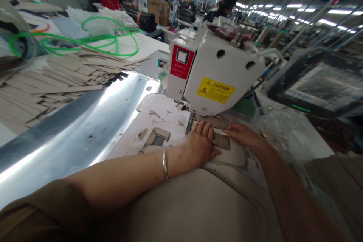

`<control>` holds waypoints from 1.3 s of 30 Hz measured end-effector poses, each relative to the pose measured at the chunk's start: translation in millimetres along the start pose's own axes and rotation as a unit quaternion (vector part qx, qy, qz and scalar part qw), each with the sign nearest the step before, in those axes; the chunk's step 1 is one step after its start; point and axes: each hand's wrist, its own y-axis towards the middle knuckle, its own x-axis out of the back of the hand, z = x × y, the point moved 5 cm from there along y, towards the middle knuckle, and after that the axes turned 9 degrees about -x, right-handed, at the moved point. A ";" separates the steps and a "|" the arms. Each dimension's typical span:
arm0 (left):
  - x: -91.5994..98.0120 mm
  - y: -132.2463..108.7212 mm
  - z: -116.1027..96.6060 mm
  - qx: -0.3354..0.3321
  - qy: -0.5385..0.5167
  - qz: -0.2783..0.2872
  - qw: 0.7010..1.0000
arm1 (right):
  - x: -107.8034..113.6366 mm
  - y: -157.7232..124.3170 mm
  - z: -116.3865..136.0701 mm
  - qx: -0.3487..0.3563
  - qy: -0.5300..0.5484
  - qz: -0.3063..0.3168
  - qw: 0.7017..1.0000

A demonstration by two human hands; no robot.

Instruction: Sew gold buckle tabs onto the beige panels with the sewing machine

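My left hand (200,145), with a silver bangle on the wrist, lies flat with fingers stretched over a beige panel (229,157) under the sewing machine head (218,64). To its right, my right hand (245,136) has thumb and fingers pinched together at the edge of a beige strip (218,122) just below the machine head. A rectangular beige patch (221,141) shows between the two hands. White template sheets (161,109) with cut-outs lie beneath and to the left. The needle area is partly hidden behind the machine head and my left fingers.
Many beige strips (56,79) lie left beside a shiny metal plate (93,136). Green tubing (119,41) coils behind them. At right are a plastic-covered control screen (320,83) and stacked beige panels (337,181). A large beige panel (193,204) lies nearest me. Other people work at the back.
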 end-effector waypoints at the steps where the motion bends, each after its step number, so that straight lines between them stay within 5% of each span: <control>1: 0.4 0.3 0.1 -0.001 -0.001 -0.003 1.000 | -0.5 -0.3 0.8 0.004 -0.013 -0.010 1.000; 7: 5.1 1.9 0.4 -0.002 0.007 -0.009 1.000 | 6.7 -4.6 -2.5 -0.056 -0.074 -0.093 0.991; 16: 6.5 2.1 -0.9 -0.011 0.019 -0.021 1.000 | 9.8 -5.9 -1.5 -0.100 -0.114 -0.041 0.988; 25: 5.8 1.2 0.7 -0.026 0.029 -0.052 0.998 | 13.3 -8.6 10.5 -0.067 -0.159 -0.093 0.981; 28: 6.7 0.3 0.9 -0.029 0.030 -0.062 0.997 | 17.9 -14.5 20.2 -0.028 -0.097 -0.102 0.990; 34: 10.0 -0.1 -0.1 -0.025 0.028 -0.044 0.998 | 13.6 -17.9 9.7 -0.076 0.153 -0.001 0.985; 39: 10.5 -0.3 -0.6 -0.029 0.024 -0.038 0.999 | 14.9 -9.7 -3.5 -0.095 0.182 0.010 0.979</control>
